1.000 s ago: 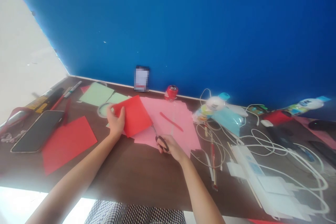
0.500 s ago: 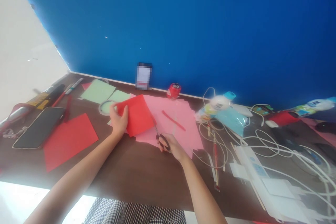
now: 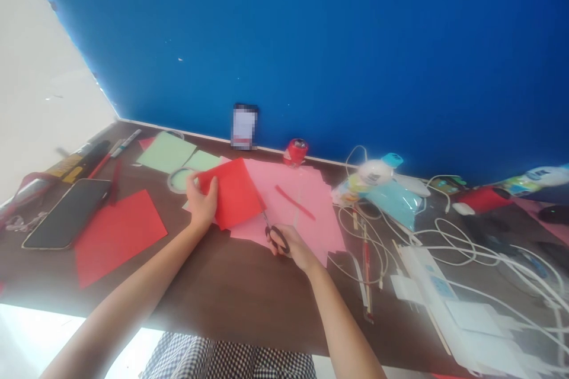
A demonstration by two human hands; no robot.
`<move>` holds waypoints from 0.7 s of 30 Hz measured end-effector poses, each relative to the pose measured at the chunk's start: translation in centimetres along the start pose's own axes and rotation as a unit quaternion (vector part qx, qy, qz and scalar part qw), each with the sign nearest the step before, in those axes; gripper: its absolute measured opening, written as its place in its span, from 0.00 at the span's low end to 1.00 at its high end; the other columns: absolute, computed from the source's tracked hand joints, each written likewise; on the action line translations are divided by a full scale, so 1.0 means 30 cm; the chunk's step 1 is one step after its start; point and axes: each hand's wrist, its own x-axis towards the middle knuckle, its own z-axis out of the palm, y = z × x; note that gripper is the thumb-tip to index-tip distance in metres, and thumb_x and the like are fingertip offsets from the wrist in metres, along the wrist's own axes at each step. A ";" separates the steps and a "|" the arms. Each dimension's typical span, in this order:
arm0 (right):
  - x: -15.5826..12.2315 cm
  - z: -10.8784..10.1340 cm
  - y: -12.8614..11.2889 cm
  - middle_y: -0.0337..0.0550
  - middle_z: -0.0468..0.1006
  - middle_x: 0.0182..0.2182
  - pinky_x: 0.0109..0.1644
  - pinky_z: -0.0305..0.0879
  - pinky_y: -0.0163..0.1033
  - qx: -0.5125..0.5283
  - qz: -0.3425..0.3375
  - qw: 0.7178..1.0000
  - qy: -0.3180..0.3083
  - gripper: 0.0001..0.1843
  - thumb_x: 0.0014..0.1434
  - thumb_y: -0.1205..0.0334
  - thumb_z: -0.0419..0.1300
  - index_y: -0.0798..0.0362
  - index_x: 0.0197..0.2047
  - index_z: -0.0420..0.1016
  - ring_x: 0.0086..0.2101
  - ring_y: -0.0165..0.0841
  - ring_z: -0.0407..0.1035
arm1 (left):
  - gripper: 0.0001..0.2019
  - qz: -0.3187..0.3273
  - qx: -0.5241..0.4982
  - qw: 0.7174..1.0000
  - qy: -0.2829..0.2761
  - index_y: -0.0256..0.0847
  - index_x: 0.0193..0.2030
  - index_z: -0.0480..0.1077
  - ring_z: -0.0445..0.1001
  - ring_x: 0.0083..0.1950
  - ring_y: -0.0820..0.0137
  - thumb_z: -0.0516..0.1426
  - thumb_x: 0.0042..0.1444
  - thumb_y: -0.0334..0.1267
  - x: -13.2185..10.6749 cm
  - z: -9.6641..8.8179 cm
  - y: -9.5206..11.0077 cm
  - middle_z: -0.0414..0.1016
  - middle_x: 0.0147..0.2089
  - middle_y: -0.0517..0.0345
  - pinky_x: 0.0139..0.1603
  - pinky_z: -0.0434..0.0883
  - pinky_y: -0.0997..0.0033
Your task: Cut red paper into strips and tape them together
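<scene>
My left hand grips a sheet of red paper by its left side, thumb on top. Dark-handled scissors are in my right hand, their blades at the sheet's right edge. A thin strip of red paper hangs along that edge by the blades. Beneath the sheet lie pink papers, with a loose, narrow red strip on top. Another red sheet rests on the table to the left of my left forearm.
A black phone and pens lie on the left, green papers behind. A red tape dispenser-like object stands near the blue wall. White cables, a power strip, paintbrushes and a bottle crowd the right.
A narrow strip at the red sheet's right edge now stands slightly apart beside the scissor blades. Both hands keep nearly the same place; the view shifts a little.
</scene>
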 end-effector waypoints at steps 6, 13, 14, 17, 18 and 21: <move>0.001 -0.001 0.002 0.34 0.64 0.16 0.21 0.42 0.31 0.005 0.011 1.000 0.002 0.14 0.55 0.52 0.52 0.55 0.27 0.64 0.19 0.24 0.55 | 0.18 -0.002 -0.002 1.000 0.002 0.42 0.48 0.58 0.72 0.44 0.65 0.57 0.51 0.42 -0.002 -0.003 0.001 0.67 0.44 0.51 0.45 0.70 0.60; -0.002 0.001 -0.003 0.35 0.64 0.16 0.20 0.41 0.31 -0.009 0.004 1.000 0.002 0.16 0.55 0.49 0.52 0.55 0.27 0.64 0.18 0.24 0.53 | 0.17 0.003 0.001 1.000 0.007 0.43 0.47 0.58 0.72 0.43 0.64 0.57 0.52 0.42 -0.003 -0.001 -0.003 0.68 0.43 0.51 0.45 0.70 0.60; -0.002 0.001 -0.004 0.35 0.64 0.16 0.20 0.41 0.31 -0.010 0.003 1.000 0.001 0.17 0.55 0.49 0.52 0.55 0.27 0.64 0.18 0.24 0.52 | 0.17 0.004 0.000 1.000 0.006 0.43 0.47 0.58 0.72 0.43 0.64 0.57 0.52 0.42 -0.003 -0.001 -0.003 0.68 0.43 0.51 0.45 0.70 0.60; -0.002 0.001 -0.007 0.35 0.64 0.16 0.20 0.41 0.31 -0.014 0.003 1.000 0.001 0.17 0.55 0.49 0.52 0.55 0.27 0.64 0.18 0.24 0.53 | 0.18 0.005 0.002 1.000 0.008 0.43 0.47 0.58 0.71 0.44 0.64 0.57 0.52 0.42 -0.001 -0.002 -0.003 0.67 0.44 0.51 0.46 0.69 0.59; -0.002 0.000 -0.007 0.35 0.64 0.16 0.20 0.42 0.31 -0.016 0.002 1.000 0.001 0.17 0.55 0.49 0.52 0.55 0.27 0.64 0.18 0.25 0.53 | 0.18 0.005 0.004 1.000 0.008 0.43 0.47 0.58 0.71 0.44 0.65 0.57 0.52 0.42 -0.001 -0.003 -0.003 0.67 0.44 0.51 0.46 0.69 0.59; -0.001 -0.001 -0.005 0.35 0.64 0.16 0.20 0.43 0.31 -0.017 -0.005 1.000 -0.006 0.17 0.56 0.49 0.51 0.55 0.27 0.64 0.19 0.25 0.55 | 0.18 0.000 0.006 1.000 0.003 0.43 0.48 0.58 0.71 0.44 0.65 0.56 0.52 0.42 -0.002 -0.004 -0.003 0.67 0.44 0.51 0.46 0.70 0.60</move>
